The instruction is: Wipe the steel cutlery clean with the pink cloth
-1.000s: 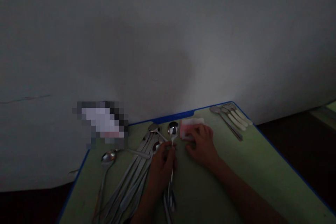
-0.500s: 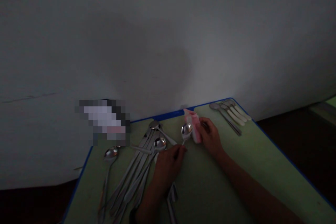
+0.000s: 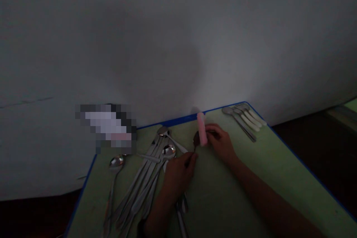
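My left hand [image 3: 181, 171] is closed around the handle of a metal spoon [image 3: 196, 139], whose bowl points up and is turned partly edge-on. In my right hand [image 3: 219, 137] is a folded pink cloth [image 3: 202, 129], pinched between the fingers. The cloth stands right beside the spoon's bowl; I cannot tell whether they touch. To the left of my left hand lies a loose pile of long metal cutlery [image 3: 147, 171], with a round-bowled spoon [image 3: 169, 151] on top. Another spoon [image 3: 116, 162] lies farther left.
The green table [image 3: 279, 178] has a blue edge and stands against a grey wall [image 3: 173, 44]. At its far right corner a spoon [image 3: 240, 124] and several white-handled forks [image 3: 251, 119] lie in a row. A blurred-out object [image 3: 107, 124] sits at the far left.
The spoon in my left hand has turned, so its bowl now shows darker and narrower. My right hand has shifted the pink cloth, which now appears narrower and more upright.
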### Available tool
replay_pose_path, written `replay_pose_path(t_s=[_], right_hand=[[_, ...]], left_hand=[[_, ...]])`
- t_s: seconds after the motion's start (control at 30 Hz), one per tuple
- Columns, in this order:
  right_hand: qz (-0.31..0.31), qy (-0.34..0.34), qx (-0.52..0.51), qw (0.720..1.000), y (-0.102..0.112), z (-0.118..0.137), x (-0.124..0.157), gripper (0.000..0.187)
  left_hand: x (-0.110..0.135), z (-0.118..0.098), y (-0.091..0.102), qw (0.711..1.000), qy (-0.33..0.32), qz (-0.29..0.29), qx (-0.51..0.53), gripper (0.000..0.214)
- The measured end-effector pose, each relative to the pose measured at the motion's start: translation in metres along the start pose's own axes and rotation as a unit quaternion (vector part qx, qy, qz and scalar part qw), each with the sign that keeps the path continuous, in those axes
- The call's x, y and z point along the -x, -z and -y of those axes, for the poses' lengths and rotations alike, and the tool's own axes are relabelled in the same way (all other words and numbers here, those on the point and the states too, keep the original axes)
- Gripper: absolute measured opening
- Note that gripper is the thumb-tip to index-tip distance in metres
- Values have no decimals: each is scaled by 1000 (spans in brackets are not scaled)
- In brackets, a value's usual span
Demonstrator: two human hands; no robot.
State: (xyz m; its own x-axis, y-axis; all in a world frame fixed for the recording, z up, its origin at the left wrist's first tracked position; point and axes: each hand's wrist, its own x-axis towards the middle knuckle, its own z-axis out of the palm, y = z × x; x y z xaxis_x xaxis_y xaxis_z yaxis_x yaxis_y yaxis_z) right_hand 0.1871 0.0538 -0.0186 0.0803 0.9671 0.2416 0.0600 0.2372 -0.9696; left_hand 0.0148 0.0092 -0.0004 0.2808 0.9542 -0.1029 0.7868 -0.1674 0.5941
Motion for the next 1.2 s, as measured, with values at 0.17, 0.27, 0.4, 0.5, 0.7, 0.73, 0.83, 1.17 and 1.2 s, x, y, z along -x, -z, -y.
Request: replay_pose_path(t_s=[0.17,0.27,0.4,0.5,0.7,0.73,0.83,1.17,1.2], right_hand=[[36,95,121,987,-6,1,2,38],[31,85,126,988,-8,-3,2,49],[38,58,129,989,-7,-5,0,54],[70,36,131,988,-4,-2,0,45],[58,4,79,995,0,2,2,25],[46,0,60,997,1,1,2,25],[40,-16,-8,999,3,-1,1,29],[-28,5,-47,998,6,-5,-1,32],[-33,4,-37,999,6,-6,-1,31]], left_hand=[[1,3,0,1000,-8,-16,11,39],[0,3,2,1000,-12,-14,17,39],[1,2,3,999,-16,-5,31,41],[2,1,4,999,-24,-5,44,40],[4,-3,5,997,-51,-16,51,41],[5,-4,5,997,-51,-17,51,42],[8,-5,3,996,-56,-20,70,48],[21,-1,8,981,-116,60,142,46],[23,0,9,979,-120,76,143,43]])
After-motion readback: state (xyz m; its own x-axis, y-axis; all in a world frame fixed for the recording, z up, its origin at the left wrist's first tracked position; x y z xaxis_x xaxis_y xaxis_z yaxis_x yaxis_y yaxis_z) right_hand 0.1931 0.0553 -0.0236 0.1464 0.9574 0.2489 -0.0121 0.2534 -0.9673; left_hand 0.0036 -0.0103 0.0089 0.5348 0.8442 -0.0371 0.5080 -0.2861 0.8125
